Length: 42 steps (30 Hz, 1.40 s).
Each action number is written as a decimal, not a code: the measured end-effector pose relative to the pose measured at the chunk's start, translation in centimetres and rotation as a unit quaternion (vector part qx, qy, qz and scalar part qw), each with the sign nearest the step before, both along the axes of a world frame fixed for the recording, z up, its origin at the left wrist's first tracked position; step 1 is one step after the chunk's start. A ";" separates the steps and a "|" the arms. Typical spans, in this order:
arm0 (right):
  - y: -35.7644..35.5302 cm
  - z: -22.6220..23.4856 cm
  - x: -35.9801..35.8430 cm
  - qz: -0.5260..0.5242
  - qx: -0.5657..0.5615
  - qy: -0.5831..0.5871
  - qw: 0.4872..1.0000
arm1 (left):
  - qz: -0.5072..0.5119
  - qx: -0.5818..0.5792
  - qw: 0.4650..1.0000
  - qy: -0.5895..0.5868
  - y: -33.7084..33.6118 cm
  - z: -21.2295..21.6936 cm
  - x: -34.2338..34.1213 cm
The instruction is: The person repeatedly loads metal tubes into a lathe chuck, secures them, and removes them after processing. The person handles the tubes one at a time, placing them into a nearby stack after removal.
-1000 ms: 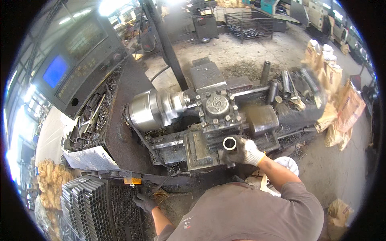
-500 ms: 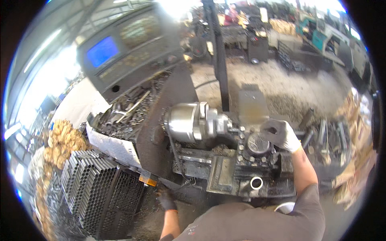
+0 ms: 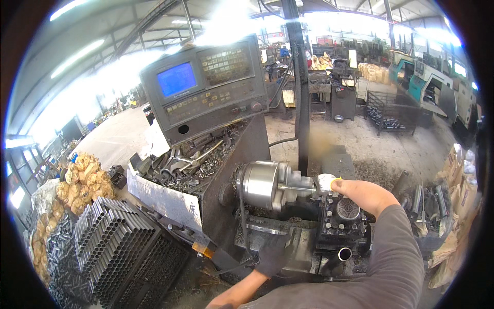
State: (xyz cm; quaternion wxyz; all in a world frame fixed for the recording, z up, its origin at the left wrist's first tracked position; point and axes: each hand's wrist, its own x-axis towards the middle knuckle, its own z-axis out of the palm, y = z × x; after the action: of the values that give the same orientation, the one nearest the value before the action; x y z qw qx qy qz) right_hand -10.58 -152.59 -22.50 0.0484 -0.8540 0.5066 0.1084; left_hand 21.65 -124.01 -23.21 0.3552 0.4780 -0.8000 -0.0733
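A shiny steel lathe chuck [image 3: 259, 184] faces right in the middle of the view, with a short metal tube [image 3: 298, 187] standing out of its jaws. My right hand [image 3: 327, 183], in a white glove with a yellow cuff, is closed at the free end of that tube; its fingers show only in part. Just below it sits the tool post [image 3: 347, 210] with its round top and several bolts. My left hand [image 3: 271, 260], in a dark glove, is over the front of the lathe bed [image 3: 298, 247], smeared by motion. An upright open tube [image 3: 344, 254] stands at the near side of the carriage.
A control panel [image 3: 203, 85] with a blue screen rises behind a tray of tools and metal chips [image 3: 190, 162]. Stacked steel tubes [image 3: 110, 232] fill a rack at the left. A dark post [image 3: 302, 103] stands beyond the chuck. More tubes [image 3: 429, 201] lie at the right.
My right hand has moved from over the tool post to the tube's end at the chuck. My left hand has come up and right onto the lathe's front. The view has tilted upward.
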 end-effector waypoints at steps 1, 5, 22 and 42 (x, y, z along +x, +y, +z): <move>-0.4 -0.6 -0.5 -0.004 -0.005 0.002 1.000 | -0.009 -0.081 0.997 -0.010 -1.3 0.9 -1.2; -3.1 -0.5 -3.6 0.272 -0.010 -0.042 0.961 | -0.073 -0.234 0.965 -0.096 -10.1 3.7 -6.6; 12.5 7.7 -13.3 -0.157 -0.174 -0.237 0.943 | -0.029 -0.179 0.936 -0.302 -22.6 1.0 -15.7; 51.9 0.2 -7.7 -0.538 -0.135 -0.464 0.691 | -0.239 0.018 0.971 0.017 -8.1 5.1 -4.9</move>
State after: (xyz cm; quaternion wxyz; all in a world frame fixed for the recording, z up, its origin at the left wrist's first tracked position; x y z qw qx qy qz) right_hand -18.27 -100.74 -22.33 0.2114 -0.3737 0.8018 -0.4156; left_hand 16.72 -132.13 -18.14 0.3319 0.2778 -0.8835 -0.1789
